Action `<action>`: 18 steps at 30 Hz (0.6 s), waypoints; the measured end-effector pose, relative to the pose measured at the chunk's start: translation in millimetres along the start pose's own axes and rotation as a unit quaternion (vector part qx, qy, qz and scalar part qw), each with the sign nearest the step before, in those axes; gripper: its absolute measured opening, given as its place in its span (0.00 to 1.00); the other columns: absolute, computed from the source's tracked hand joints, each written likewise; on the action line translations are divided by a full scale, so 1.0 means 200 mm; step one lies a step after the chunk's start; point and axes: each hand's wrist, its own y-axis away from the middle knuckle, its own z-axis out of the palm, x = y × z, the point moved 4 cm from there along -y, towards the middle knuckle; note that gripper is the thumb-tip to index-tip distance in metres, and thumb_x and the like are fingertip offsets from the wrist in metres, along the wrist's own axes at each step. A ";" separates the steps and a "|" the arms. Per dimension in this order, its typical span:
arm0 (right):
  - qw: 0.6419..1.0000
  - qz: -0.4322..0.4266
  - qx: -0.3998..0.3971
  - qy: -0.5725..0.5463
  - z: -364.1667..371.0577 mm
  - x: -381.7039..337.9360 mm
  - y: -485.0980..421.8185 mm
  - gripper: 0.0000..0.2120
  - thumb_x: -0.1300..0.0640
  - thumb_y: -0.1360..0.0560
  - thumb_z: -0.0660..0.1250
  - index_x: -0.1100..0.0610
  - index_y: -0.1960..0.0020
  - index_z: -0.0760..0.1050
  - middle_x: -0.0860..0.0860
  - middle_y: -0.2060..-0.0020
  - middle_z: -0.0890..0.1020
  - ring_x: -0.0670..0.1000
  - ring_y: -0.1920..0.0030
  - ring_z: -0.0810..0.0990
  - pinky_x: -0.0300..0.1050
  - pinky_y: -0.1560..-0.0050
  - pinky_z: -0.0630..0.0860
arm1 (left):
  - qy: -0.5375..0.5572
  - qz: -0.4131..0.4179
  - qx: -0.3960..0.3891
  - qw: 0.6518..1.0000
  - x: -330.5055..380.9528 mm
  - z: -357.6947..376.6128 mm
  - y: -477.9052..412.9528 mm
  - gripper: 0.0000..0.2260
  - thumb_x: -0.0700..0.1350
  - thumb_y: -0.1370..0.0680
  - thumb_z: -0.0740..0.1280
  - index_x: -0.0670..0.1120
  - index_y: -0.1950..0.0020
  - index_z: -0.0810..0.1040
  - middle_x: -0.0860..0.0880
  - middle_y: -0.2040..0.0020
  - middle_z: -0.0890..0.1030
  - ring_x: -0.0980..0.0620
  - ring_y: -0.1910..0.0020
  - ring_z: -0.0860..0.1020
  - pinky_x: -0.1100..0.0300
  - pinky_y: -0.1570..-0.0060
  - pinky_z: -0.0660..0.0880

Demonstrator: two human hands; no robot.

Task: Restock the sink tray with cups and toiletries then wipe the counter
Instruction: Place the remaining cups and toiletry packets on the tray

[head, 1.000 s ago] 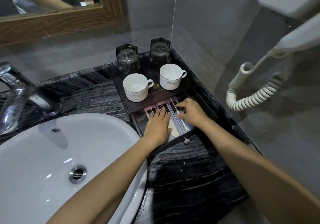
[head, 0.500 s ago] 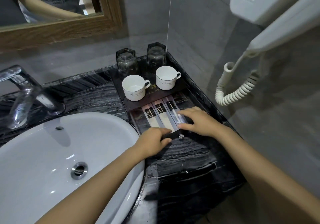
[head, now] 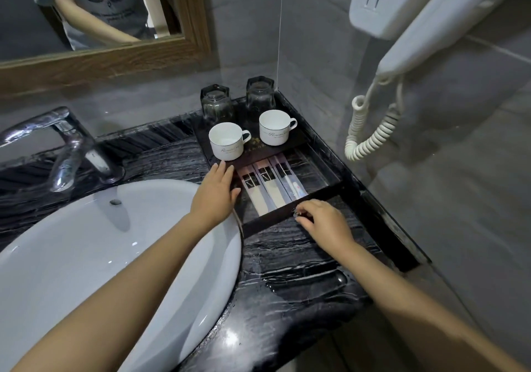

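A black stone counter with pale veins (head: 287, 256) is filling the lower middle of the frame. A white oval ceramic basin (head: 86, 256) is sitting sunk into it at lower left. A chrome tap (head: 71, 147) is standing behind the basin at middle left. A dark rectangular tray (head: 270, 222) is lying at the centre right. A shallow film of water (head: 310, 282) is pooling below the tray.

The counter (head: 287, 259) is showing black with thin white streaks. The tray (head: 275, 223) is looking dark brown. Two white cups (head: 227, 143) are wearing a dark line round the rim and grey writing. The packets (head: 265, 189) are showing pale pink and white with black squares. The sink (head: 86, 256) is shining white, the tap (head: 71, 147) silver. The mirror frame (head: 115, 58) is showing brown wood grain.
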 end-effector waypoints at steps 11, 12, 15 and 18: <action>0.978 0.094 0.087 -0.167 0.13 0.01 -0.08 0.02 0.63 0.27 0.70 0.60 0.56 0.77 0.50 0.59 0.76 0.40 0.66 0.72 0.28 0.65 0.67 | 0.022 0.000 -0.036 0.999 -0.06 0.04 -0.03 0.26 0.48 0.19 0.54 0.40 0.25 0.52 0.42 0.22 0.51 0.46 0.23 0.47 0.54 0.25 0.47; 0.972 0.104 0.098 -0.185 0.14 0.02 -0.10 0.02 0.64 0.27 0.70 0.59 0.57 0.77 0.51 0.58 0.77 0.41 0.66 0.73 0.28 0.64 0.68 | 0.024 -0.001 -0.036 0.999 -0.06 0.04 -0.04 0.26 0.49 0.19 0.54 0.39 0.25 0.52 0.42 0.22 0.51 0.46 0.23 0.47 0.54 0.25 0.47; 0.957 0.130 0.118 -0.231 0.17 0.02 -0.15 0.02 0.64 0.27 0.69 0.60 0.56 0.77 0.55 0.56 0.79 0.45 0.64 0.75 0.38 0.58 0.75 | 0.028 -0.002 -0.037 0.999 -0.06 0.04 -0.05 0.26 0.50 0.19 0.53 0.39 0.25 0.52 0.42 0.22 0.51 0.46 0.23 0.46 0.55 0.25 0.46; 0.951 0.139 0.128 -0.244 0.19 0.01 -0.21 0.02 0.64 0.27 0.70 0.60 0.56 0.78 0.54 0.56 0.80 0.43 0.65 0.74 0.40 0.57 0.75 | 0.027 0.003 -0.038 0.999 -0.07 0.04 -0.04 0.26 0.51 0.19 0.53 0.39 0.25 0.52 0.42 0.22 0.51 0.47 0.23 0.46 0.57 0.26 0.44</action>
